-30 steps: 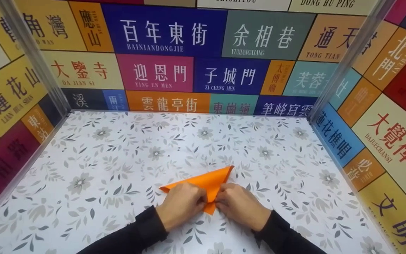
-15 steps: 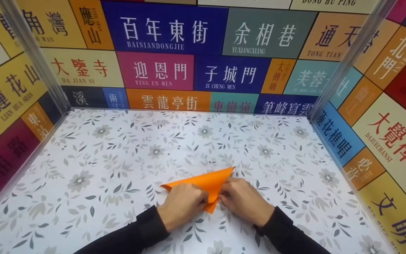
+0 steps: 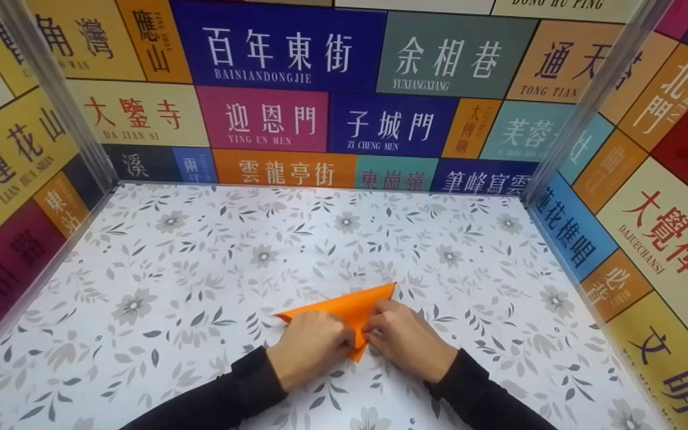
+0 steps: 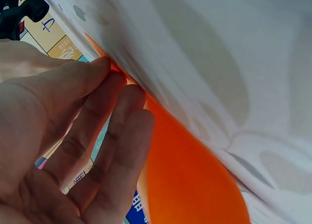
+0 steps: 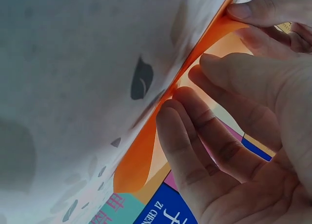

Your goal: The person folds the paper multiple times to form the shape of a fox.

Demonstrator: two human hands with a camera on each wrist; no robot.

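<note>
A folded orange sheet of paper lies on the patterned tabletop, its long edge slanting up to the right and a small pointed tip towards the person. My left hand grips its lower left part, thumb and forefinger close together at the edge. Across from it, my right hand pinches at the right edge, near the lower tip. In the left wrist view, the paper bulges up beside the fingers. The right wrist view has the paper curving past the right fingertips. Both hands hide part of the folds.
The white tabletop carries a grey leaf and flower print. Colourful panels with lettering wall in its back and both sides, with clear corner posts where they meet. Black sleeves cover the forearms.
My right hand moved slightly up and right along the paper's edge, then back a little towards the left hand. The left hand and the paper barely shifted.
</note>
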